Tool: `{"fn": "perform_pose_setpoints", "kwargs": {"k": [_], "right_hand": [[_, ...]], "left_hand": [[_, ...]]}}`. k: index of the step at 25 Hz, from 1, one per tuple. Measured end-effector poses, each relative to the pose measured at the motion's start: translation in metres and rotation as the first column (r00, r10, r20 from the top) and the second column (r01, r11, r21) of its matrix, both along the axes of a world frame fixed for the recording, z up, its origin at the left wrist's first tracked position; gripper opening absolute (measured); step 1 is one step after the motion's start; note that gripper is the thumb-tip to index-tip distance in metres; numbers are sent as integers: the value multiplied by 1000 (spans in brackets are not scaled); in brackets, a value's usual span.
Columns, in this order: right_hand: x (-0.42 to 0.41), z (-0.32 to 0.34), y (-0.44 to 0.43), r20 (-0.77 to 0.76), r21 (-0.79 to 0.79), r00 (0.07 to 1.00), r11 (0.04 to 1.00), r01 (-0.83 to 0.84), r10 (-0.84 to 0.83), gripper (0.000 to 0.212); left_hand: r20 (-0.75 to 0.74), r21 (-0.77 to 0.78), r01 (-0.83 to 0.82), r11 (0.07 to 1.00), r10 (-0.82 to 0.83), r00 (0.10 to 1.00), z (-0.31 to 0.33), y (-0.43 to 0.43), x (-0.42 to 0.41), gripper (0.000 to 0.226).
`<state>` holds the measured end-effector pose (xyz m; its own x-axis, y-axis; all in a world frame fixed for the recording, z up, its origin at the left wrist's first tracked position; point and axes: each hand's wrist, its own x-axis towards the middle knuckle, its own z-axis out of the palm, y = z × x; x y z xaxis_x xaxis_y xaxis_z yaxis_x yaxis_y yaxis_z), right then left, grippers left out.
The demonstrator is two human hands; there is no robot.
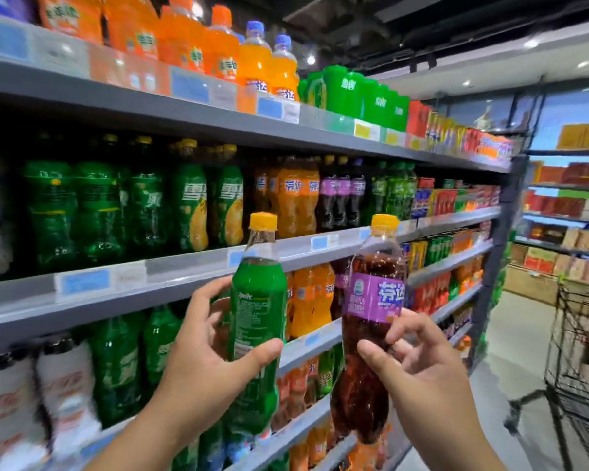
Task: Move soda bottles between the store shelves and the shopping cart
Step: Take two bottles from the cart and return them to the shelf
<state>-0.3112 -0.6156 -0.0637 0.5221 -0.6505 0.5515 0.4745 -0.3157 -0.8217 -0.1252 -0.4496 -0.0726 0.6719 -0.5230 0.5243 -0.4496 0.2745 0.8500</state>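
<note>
shopping cart (578, 351) cropped right, white bottles (38, 396) blurred

Glossy plastic green bottle (257, 321), purple-labelled bottle (371, 321); matt grey shelves (170, 273).

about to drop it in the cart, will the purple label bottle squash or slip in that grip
The purple label bottle looks nearly full of dark soda, so probably firm and fairly heavy. The right hand pinches its narrow waist with fingertips only, so it may swing or slip. Its round body would likely roll if laid down.

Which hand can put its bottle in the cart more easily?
Probably the right hand. It holds the purple bottle on the side where the cart stands, at the right edge. The left hand, holding the green bottle, is nearer the shelves.
</note>
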Motion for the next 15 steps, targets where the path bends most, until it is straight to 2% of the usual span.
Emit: {"fn": "perform_pose_setpoints", "kwargs": {"k": [3,7,10,15], "right_hand": [[-3,21,-54,-39,-69,991,989,-131,128,31],[7,46,-119,-121,-201,982,966,-164,142,34],[25,56,-159,-125,-277,986,950,-142,111,32],[79,64,-214,-68,-251,982,950,-187,175,32]], "left_hand": [[-3,-9,-89,996,89,996,9,-41,-11,102],[26,-33,-184,982,185,982,17,-88,-17,102],[49,-37,-235,971,237,970,20,-113,-8,99],[71,-46,-218,975,221,973,25,-150,32,98]]}}
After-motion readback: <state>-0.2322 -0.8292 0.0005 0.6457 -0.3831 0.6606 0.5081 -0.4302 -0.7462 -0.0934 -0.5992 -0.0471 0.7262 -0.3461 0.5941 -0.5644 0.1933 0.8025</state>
